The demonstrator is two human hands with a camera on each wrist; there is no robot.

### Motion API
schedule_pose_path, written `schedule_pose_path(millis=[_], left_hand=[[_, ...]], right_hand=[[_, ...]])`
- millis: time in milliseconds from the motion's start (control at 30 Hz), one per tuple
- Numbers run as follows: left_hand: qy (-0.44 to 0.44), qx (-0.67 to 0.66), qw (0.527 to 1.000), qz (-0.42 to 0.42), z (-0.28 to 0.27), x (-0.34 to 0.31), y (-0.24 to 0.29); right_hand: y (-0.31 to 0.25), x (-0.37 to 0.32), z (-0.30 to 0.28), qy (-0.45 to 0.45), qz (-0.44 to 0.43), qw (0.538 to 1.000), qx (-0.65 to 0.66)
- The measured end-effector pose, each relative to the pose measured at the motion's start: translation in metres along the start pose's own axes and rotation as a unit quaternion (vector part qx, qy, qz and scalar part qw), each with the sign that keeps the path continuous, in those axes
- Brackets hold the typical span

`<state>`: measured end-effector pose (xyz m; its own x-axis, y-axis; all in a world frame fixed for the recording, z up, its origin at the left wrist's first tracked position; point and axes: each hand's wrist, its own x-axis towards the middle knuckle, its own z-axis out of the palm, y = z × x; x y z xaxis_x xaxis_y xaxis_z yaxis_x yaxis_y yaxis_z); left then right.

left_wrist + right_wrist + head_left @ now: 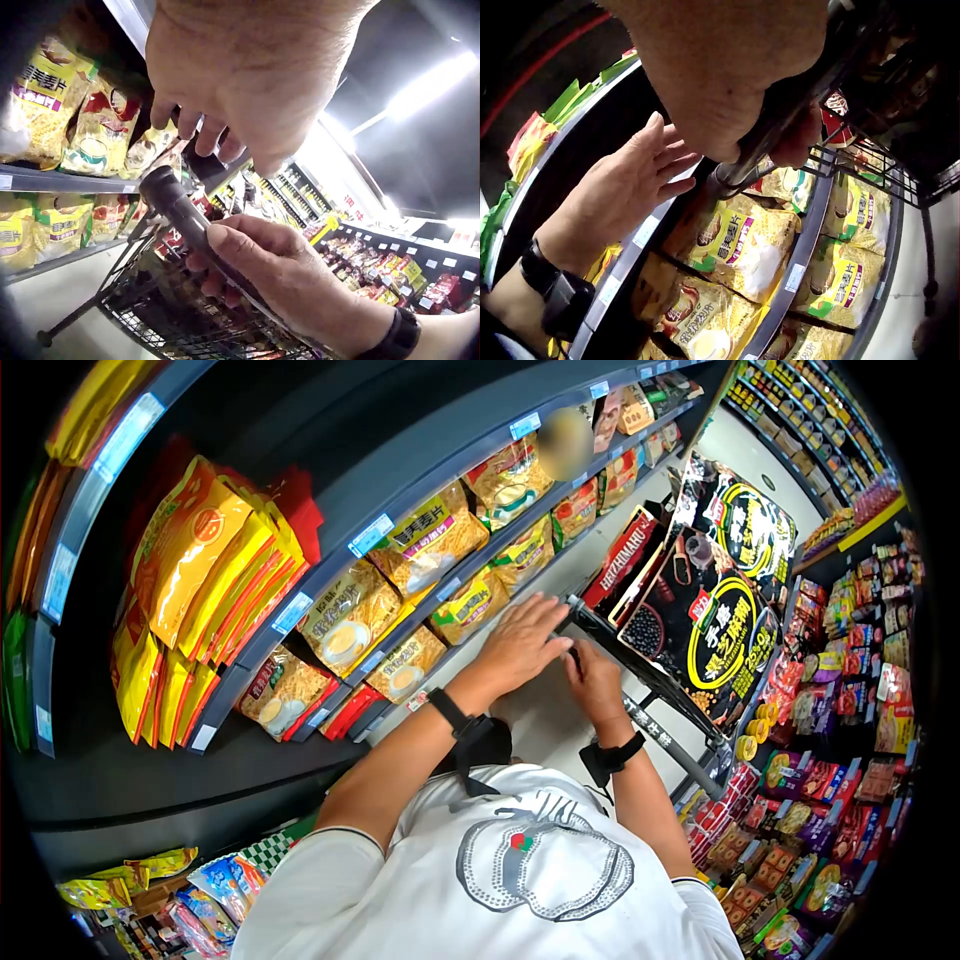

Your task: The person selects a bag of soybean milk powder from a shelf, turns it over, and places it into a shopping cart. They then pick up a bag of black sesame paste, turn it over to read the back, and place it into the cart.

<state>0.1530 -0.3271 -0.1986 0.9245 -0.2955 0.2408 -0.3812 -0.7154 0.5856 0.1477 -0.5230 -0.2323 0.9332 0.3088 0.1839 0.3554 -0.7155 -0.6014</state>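
Note:
A cart handle (652, 728) runs below black cartons (700, 645) in the cart. My right hand (598, 688) grips the bar near its left end; in the left wrist view this hand (274, 262) has its thumb along the handle (196, 234). Fingers extended, my left hand (518, 648) hovers beside the handle's end, between it and the shelf. The left wrist view shows the left hand (247, 82) above the bar, holding nothing. From the right wrist, the left hand (619, 187) is spread in front of the shelf, and the right hand (720, 82) covers part of the bar.
Shelves on the left hold bagged cereal (430, 540) and yellow-orange packets (195, 555). A red-and-black box (622, 560) stands in the cart. Racks of packaged goods (835, 730) line the right side. A shelf edge (370, 538) with price labels runs close to the left hand.

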Motion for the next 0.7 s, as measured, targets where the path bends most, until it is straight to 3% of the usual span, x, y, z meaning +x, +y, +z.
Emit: schedule_pose_path(millis=[267,400,700], left_hand=[[-0.119,-0.006,0.992,0.039,0.034,0.056,-0.025],[-0.085,-0.032,0.994,0.066,0.047,0.075,-0.029],[-0.132,-0.029,0.988,0.071,0.061,0.114,-0.034]], right_hand=[[0.043,0.042,-0.018,0.017,0.008,1.000,0.009],[0.059,0.056,-0.024,0.007,0.039,0.999,0.012],[0.093,0.079,-0.032,-0.028,0.090,0.995,0.030]])
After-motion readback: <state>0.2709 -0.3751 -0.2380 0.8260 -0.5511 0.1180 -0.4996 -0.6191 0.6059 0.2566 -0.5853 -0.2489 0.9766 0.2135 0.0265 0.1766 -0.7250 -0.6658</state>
